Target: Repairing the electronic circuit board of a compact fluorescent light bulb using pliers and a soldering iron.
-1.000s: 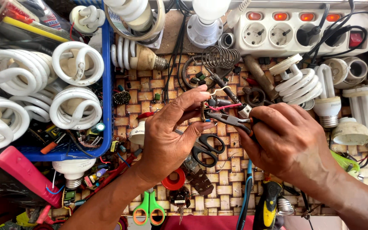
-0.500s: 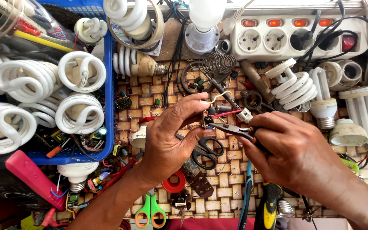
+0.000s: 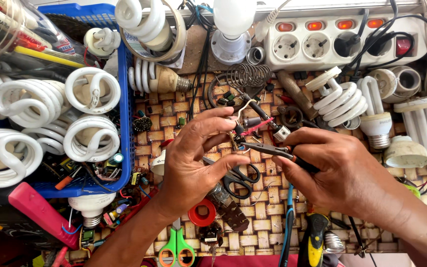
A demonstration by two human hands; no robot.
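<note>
Right hand (image 3: pixel 344 170) grips slim metal pliers (image 3: pixel 268 148); left hand (image 3: pixel 193 158) pinches wires (image 3: pixel 240 111)

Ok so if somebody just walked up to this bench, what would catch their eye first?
Probably the two hands at the centre: the left hand pinches a small wired part while the right hand works slim pliers at it. Next, the blue basket at left heaped with white spiral bulbs, and the white power strip with lit orange switches at top right.
</note>
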